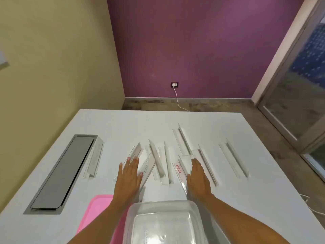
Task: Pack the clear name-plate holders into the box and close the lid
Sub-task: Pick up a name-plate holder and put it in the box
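Several clear name-plate holders lie scattered across the white table (175,118). One holder with handwriting (147,170) lies beside my left hand (129,175), which rests flat with fingers spread over another holder (136,151). A holder with a red label (179,170) lies just left of my right hand (198,178), which is flat with fingers together, its tips near a further holder (204,161). Neither hand grips anything. The clear plastic box (165,224) stands empty at the near edge between my forearms. Its pink lid (98,206) lies to the left, partly under my left arm.
A grey cable hatch (61,175) is set into the table at the left, with one holder (94,160) lying along its right edge. Another holder (234,160) lies alone at the right. A white cable (311,206) hangs off the table's right edge.
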Action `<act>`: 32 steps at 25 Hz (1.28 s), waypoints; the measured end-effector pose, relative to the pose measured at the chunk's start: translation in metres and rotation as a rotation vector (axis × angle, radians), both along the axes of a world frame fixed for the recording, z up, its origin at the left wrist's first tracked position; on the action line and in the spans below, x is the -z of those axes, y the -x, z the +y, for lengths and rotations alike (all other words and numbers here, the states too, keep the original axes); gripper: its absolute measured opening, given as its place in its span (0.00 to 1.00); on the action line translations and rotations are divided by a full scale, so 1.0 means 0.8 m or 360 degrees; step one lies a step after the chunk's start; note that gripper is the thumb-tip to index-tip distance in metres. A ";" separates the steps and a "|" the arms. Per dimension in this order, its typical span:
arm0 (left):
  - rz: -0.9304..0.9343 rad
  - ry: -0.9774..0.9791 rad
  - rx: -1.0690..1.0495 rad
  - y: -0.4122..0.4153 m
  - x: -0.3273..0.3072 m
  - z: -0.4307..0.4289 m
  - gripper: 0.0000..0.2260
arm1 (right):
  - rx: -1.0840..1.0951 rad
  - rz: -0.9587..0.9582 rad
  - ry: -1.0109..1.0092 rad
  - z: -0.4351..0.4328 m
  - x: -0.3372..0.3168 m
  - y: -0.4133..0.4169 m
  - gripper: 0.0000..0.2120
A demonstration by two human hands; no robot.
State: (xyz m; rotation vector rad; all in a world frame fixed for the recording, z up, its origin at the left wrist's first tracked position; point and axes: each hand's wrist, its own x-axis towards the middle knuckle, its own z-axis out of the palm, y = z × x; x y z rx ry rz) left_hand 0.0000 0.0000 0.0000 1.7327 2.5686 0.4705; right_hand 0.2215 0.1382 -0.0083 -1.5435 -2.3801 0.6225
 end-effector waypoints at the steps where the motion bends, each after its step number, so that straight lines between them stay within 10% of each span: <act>1: -0.0029 0.0006 0.0003 0.002 0.008 0.004 0.27 | 0.0034 -0.0065 0.0025 0.006 0.006 0.001 0.26; 5: -0.0126 0.0098 0.0001 0.008 0.035 0.015 0.14 | 0.0176 -0.0063 0.0224 0.020 0.021 0.003 0.21; 21: -0.0561 -0.0060 0.0136 -0.009 0.002 0.043 0.20 | 0.0070 -0.0184 0.0121 0.037 0.001 0.006 0.07; 27: -0.1862 0.0009 -0.0366 -0.047 -0.051 0.060 0.18 | -0.0217 0.0053 -0.0438 -0.002 -0.034 0.012 0.21; 32: -0.3389 0.0499 -0.0750 -0.035 -0.091 0.043 0.27 | -0.0604 0.0479 -0.0346 -0.032 -0.057 0.015 0.10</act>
